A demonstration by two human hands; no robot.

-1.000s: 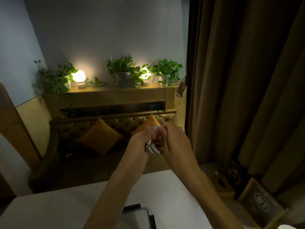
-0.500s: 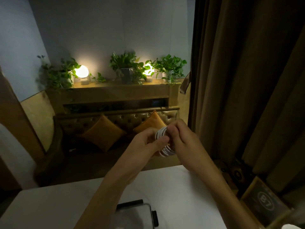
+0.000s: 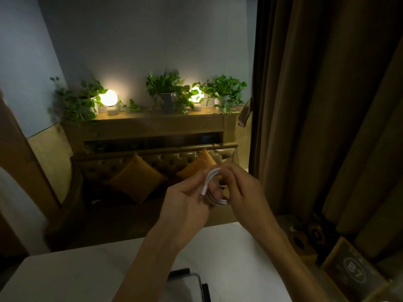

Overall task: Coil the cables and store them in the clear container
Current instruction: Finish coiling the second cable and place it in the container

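Observation:
A white cable [image 3: 209, 180], wound into a small coil, is held in the air above the far edge of the white table [image 3: 72, 277]. My left hand [image 3: 187, 203] grips the coil from the left, its fingers through the loops. My right hand [image 3: 242, 188] pinches the top of the coil from the right. The clear container [image 3: 188, 287] with black clips lies on the table near the bottom edge of the view, partly behind my left forearm and cut off by the frame.
Beyond the table stands a tufted sofa [image 3: 152, 162] with two orange cushions, under a wooden shelf [image 3: 157, 120] with plants and two lit globe lamps. Brown curtains [image 3: 327, 105] hang at the right. A framed sign [image 3: 353, 271] leans at the lower right.
Both hands have shifted slightly to the right with the coil. The left fingers now reach further through the loops, and the coil sits more edge-on.

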